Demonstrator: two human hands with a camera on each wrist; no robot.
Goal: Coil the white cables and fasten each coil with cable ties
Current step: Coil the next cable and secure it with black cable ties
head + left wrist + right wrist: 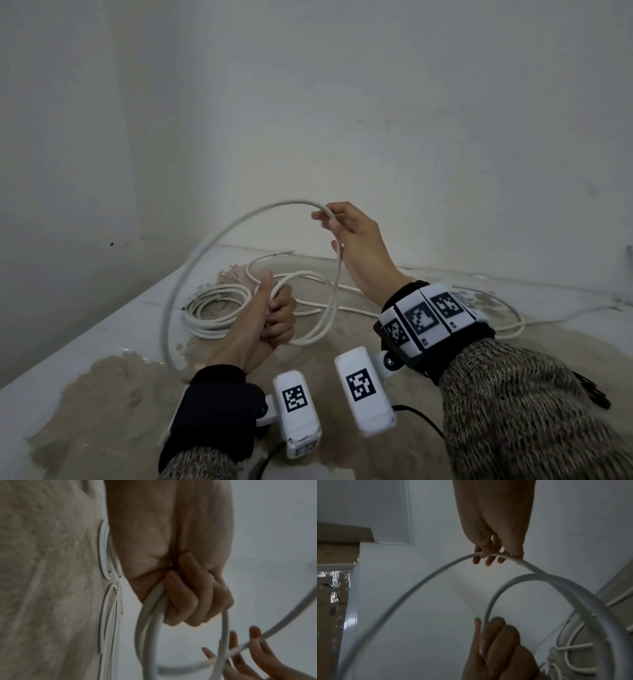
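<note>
Nearest to the person, the left hand point(270, 318) is a closed fist with the thumb pointing up, and its curled fingers point(187, 601) grip a few turns of the white cable point(219, 236) that hang below it as short loops. From the top of this fist the cable goes out in one big arc, up and to the left, then over to the right, where it is well above the table point(102, 329).

Farther and higher, the right hand point(352, 240) holds the top of this arc. Its fingertips point(488, 559) are loosely curled and pinch the cable lightly, with the palm turned toward the left hand. Below the pinch the cable drops down toward the fist again.

So the relation that matters is this: the loose loop stands almost upright between the two hands, and the gathering fist lies below, nearer, and to the left of the right hand. I judge that the right hand must bring its part of the cable down and left to the fist, so that the left fingers can take one more turn.

Beyond the hands, a finished coil point(215, 311) lies flat on the table, and more loose cable point(507, 318) runs off to the right. I cannot see any cable ties.
</note>
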